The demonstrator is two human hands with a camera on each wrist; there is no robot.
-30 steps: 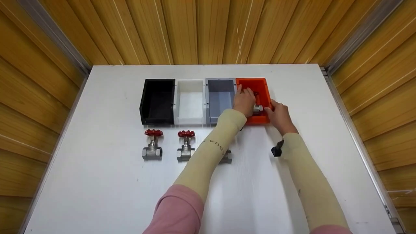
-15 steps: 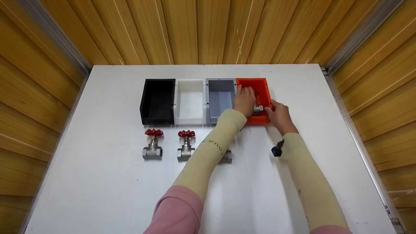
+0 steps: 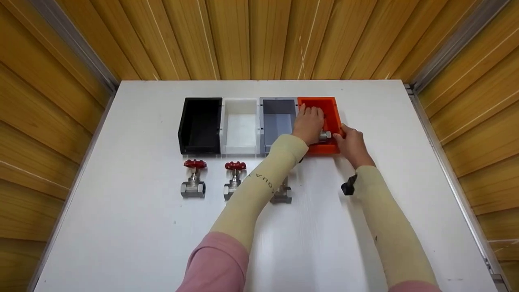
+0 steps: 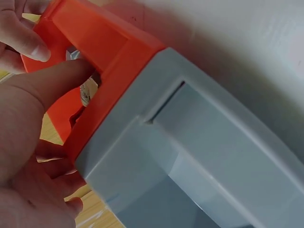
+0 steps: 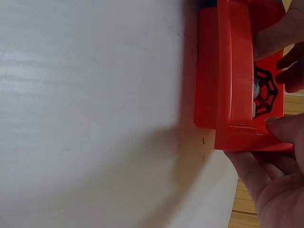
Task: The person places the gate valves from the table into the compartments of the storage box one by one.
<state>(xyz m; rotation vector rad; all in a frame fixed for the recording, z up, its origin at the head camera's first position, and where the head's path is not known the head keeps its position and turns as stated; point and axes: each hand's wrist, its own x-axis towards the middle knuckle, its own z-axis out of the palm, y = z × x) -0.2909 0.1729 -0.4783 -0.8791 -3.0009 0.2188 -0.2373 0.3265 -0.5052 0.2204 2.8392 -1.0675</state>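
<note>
In the head view, my left hand [image 3: 309, 125] lies over the left part of the orange bin [image 3: 326, 149]. The left wrist view has its thumb [image 4: 64, 80] inside the bin, close to a metal valve [image 4: 87, 91]. I cannot tell whether its fingers grip anything. My right hand [image 3: 352, 147] holds the bin's right wall, thumb [image 5: 280, 128] inside and other fingers [image 5: 254, 173] outside. Inside the bin lies the valve [image 3: 325, 135], its spoked handwheel [image 5: 266, 91] dark in the right wrist view and its body partly hidden by my left hand.
Left of the orange bin stand a grey bin [image 3: 261, 121], a white bin [image 3: 241, 150] and a black bin [image 3: 201, 148] in a row. Before them on the white table [image 3: 134, 211] are valves with red handwheels [image 3: 195, 164] [image 3: 235, 165]; a third valve [image 3: 282, 195] is partly behind my left forearm.
My left hand has shifted slightly right and covers more of the valve's handwheel. The left forearm uncovers more of the third valve. My right hand stays at the bin's right wall.
</note>
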